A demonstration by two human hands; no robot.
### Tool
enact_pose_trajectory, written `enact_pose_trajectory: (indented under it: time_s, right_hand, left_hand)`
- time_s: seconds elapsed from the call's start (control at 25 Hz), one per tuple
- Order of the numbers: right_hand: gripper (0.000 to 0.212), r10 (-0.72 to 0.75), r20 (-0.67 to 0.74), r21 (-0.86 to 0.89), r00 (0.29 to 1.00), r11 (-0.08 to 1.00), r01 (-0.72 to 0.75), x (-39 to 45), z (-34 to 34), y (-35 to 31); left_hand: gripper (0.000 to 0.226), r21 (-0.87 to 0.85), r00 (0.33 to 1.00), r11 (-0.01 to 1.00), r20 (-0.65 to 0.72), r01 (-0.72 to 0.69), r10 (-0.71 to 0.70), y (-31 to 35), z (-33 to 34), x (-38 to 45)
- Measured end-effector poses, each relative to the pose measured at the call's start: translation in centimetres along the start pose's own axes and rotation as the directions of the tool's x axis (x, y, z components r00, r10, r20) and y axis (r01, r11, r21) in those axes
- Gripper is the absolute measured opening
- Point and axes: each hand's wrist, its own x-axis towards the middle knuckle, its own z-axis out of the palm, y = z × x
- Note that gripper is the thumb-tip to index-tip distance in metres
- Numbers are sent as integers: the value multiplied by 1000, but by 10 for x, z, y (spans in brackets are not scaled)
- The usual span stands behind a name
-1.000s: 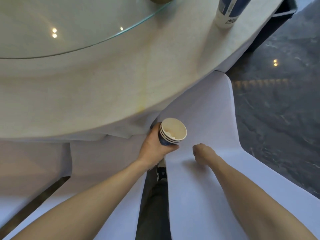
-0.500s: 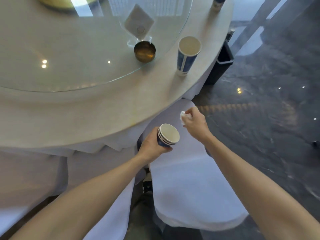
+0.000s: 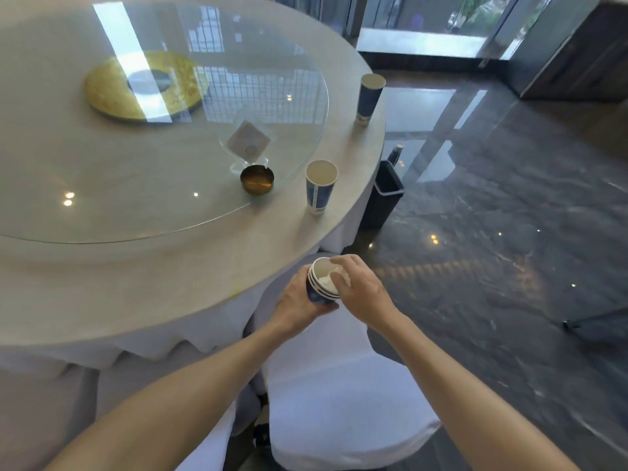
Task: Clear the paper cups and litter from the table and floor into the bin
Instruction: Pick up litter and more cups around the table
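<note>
Head view: my left hand (image 3: 299,302) is wrapped around the nested cup stack (image 3: 323,280); my right hand (image 3: 360,287), fingers loosely curled, presses a white scrap into its mouth. Nearest upright cup (image 3: 320,185) stands ahead on the table, slightly nearer my right.

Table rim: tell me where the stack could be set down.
Bare: the rim from the near cup toward the left hand, and between that cup and the far cup. Crowded: the ashtray and card stand on the glass.
</note>
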Motion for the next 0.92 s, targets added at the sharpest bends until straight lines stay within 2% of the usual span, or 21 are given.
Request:
enact_pose_trajectory:
  time_s: [0.08, 0.12, 0.2, 0.24, 0.32, 0.44, 0.52, 0.6, 0.72, 0.84, 0.92]
  right_hand:
    - [22, 26, 9, 23, 1000, 999, -26, -3, -17, 4]
    - [26, 43, 57, 39, 997, 998, -46, -3, -24, 8]
    - [47, 58, 265, 34, 963, 997, -69, -21, -70, 46]
    - [59, 94, 378, 4, 921, 995, -103, -23, -69, 49]
    - [65, 102, 469, -61, 877, 995, -83, -29, -69, 52]
    - [48, -100, 376, 43, 921, 995, 90, -42, -99, 66]
    - [46, -188, 297, 94, 936, 981, 168, -48, -128, 84]
    - [53, -182, 293, 72, 938, 983, 168, -52, -150, 105]
    - [54, -130, 395, -48, 909, 986, 162, -51, -170, 126]
    - [35, -170, 461, -73, 871, 971, 229, -49, -181, 134]
    - [22, -244, 422, -123, 873, 939, 322, -41, -184, 138]
  left_hand:
    - [87, 5, 999, 1000, -33, 9, -9, 9, 12, -2]
    - [87, 11, 999, 1000, -40, 12, -12, 13, 19, -4]
    - [86, 57, 993, 998, -111, -39, 45, 53, 70, -17]
    - [86, 79, 992, 996, -111, -51, 60, 52, 74, -19]
    - [86, 114, 992, 992, -106, -54, 66, 52, 81, -20]
    - [83, 81, 990, 996, -132, -37, 47, 68, 109, -26]
    - [83, 61, 984, 998, -174, -18, 29, 87, 133, -30]
    - [84, 40, 979, 999, -201, -10, 18, 101, 155, -38]
    - [86, 19, 974, 1000, -228, -6, 10, 110, 178, -45]
    - [86, 9, 968, 1000, -251, 17, -14, 116, 190, -41]
    - [84, -11, 966, 1000, -260, 14, -17, 119, 187, -24]
